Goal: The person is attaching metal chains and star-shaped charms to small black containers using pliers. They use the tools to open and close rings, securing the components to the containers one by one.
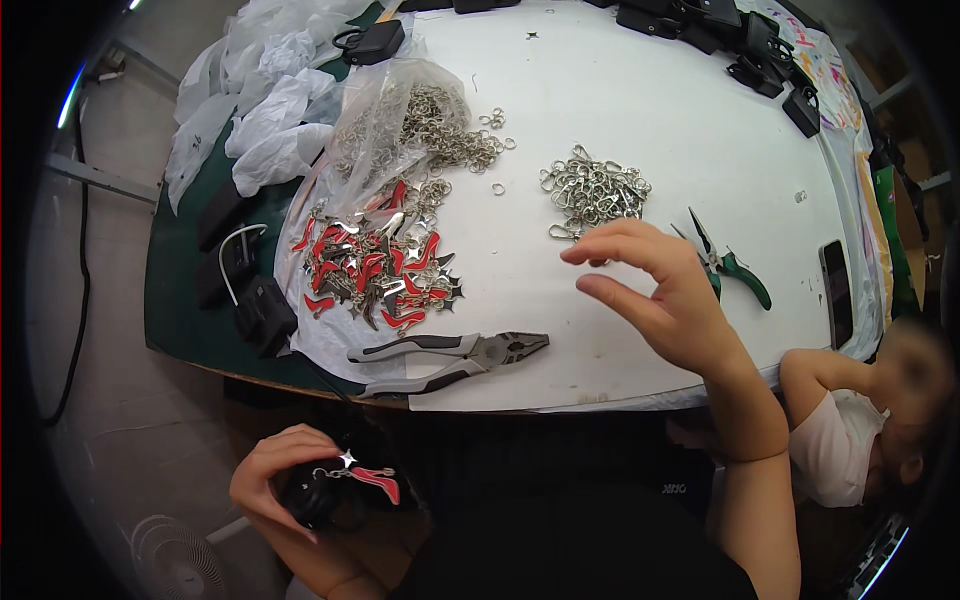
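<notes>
Below the table's front edge, my left hand (285, 468) is curled around a dark, rounded black thing (310, 497) whose kind I cannot make out. A red high-heel shoe charm (378, 482) with a small silver star (347, 459) hangs at its fingertips on a short chain. Over the table, my right hand (665, 285) is raised with thumb and fingers apart and nothing visible between them. Just beyond its fingertips lies a heap of silver swivel clasps (595, 190). Green-handled needle-nose pliers (735, 268) lie to its right, partly hidden behind the hand.
Grey-handled combination pliers (450, 358) lie near the front edge. Left of centre are piled red shoe charms (375, 270) and a clear bag (400, 120) spilling metal rings. Black cases (755, 60) line the far right; a phone (836, 292) lies at right. A child (835, 430) stands beside me.
</notes>
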The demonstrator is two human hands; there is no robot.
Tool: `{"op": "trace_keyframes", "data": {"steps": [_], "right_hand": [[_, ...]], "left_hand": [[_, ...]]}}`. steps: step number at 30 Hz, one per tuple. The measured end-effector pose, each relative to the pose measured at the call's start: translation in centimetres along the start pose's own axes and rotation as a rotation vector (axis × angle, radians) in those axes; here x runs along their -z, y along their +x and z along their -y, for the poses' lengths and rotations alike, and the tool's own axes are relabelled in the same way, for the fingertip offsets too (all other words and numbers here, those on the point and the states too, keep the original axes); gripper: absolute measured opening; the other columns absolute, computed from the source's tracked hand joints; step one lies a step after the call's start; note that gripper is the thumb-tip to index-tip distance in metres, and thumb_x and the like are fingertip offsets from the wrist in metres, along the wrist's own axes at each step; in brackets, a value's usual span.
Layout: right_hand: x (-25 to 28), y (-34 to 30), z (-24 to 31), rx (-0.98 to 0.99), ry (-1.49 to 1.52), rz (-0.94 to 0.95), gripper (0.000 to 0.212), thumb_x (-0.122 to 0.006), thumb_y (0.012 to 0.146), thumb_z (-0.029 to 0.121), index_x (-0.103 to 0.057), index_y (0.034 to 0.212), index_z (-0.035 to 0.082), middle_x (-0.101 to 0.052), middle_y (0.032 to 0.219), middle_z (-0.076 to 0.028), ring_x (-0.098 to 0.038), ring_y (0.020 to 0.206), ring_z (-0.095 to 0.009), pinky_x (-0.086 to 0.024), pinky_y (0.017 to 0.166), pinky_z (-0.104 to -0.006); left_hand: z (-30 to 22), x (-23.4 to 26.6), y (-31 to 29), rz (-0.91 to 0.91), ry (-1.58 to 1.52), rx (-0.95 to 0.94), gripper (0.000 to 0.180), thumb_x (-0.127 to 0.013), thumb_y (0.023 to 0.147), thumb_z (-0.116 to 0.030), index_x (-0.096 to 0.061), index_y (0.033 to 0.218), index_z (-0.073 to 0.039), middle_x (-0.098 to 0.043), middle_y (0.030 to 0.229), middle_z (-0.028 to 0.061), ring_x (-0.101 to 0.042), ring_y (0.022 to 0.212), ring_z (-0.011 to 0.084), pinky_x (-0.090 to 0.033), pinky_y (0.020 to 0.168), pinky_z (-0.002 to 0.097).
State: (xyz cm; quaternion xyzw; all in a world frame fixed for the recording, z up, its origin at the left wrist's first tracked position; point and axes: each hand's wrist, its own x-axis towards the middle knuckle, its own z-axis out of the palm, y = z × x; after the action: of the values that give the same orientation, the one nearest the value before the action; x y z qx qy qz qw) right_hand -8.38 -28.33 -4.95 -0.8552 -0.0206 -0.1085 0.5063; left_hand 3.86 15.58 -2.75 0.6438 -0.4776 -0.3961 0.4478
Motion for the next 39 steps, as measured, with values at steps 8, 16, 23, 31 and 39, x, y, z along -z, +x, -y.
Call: {"op": "trace_keyframes", "data": {"steps": [8, 16, 23, 31, 39], "right_hand": [[-3.7, 9.7, -5.6, 0.258, -0.512, -0.087, 0.011, -0.068, 0.086, 0.009, -0.073, 0.096, 0.005, -0.069, 0.094, -0.009, -0.063, 0.089, -0.027, -0.051, 0.079, -0.0359], [-1.4, 9.2, -4.1, -0.075, -0.278, 0.042, 0.009, -0.068, 0.086, 0.011, -0.072, 0.090, 0.004, -0.072, 0.086, -0.009, -0.067, 0.077, -0.023, -0.052, 0.074, -0.0333], [1.2, 2.7, -2.6, -0.235, 0.091, -0.234, 0.010, -0.066, 0.089, 0.005, -0.071, 0.094, -0.001, -0.072, 0.083, -0.009, -0.066, 0.077, -0.013, -0.053, 0.071, -0.0257], [0.2, 0.8, -4.3, -0.408, 0.655, -0.190, 0.014, -0.066, 0.092, 0.007, -0.068, 0.103, -0.002, -0.070, 0.094, -0.006, -0.063, 0.085, -0.009, -0.051, 0.078, -0.0238], [-0.1, 0.3, -2.8, -0.447, 0.593, -0.078, 0.013, -0.069, 0.088, 0.003, -0.071, 0.101, 0.000, -0.070, 0.090, -0.004, -0.064, 0.085, -0.010, -0.053, 0.073, -0.0245]], "left_hand": [[-2.9, -1.6, -4.1, -0.464, 0.282, 0.467, 0.093, -0.095, 0.050, -0.038, -0.060, 0.126, 0.003, -0.062, 0.127, 0.0201, -0.059, 0.120, 0.0330, -0.042, 0.104, 0.0422], [-1.8, -3.3, 20.4, -0.329, 0.286, -0.069, 0.032, -0.080, 0.075, -0.011, -0.069, 0.103, 0.001, -0.070, 0.100, 0.0124, -0.066, 0.096, 0.0230, -0.050, 0.086, 0.0332], [2.2, -6.0, 30.5, -0.302, 0.693, -0.227, 0.025, -0.076, 0.078, -0.012, -0.063, 0.098, -0.005, -0.067, 0.090, 0.0088, -0.061, 0.090, 0.0284, -0.049, 0.081, 0.0400], [0.0, -5.2, 28.5, -0.136, 0.707, 0.045, 0.020, -0.070, 0.081, -0.010, -0.064, 0.099, -0.004, -0.064, 0.081, 0.0087, -0.060, 0.086, 0.0279, -0.048, 0.078, 0.0408], [-0.5, -3.5, 26.8, -0.257, 0.023, 0.305, 0.006, -0.066, 0.087, -0.004, -0.065, 0.092, 0.000, -0.068, 0.081, 0.0056, -0.064, 0.077, 0.0126, -0.051, 0.069, 0.0275]]}}
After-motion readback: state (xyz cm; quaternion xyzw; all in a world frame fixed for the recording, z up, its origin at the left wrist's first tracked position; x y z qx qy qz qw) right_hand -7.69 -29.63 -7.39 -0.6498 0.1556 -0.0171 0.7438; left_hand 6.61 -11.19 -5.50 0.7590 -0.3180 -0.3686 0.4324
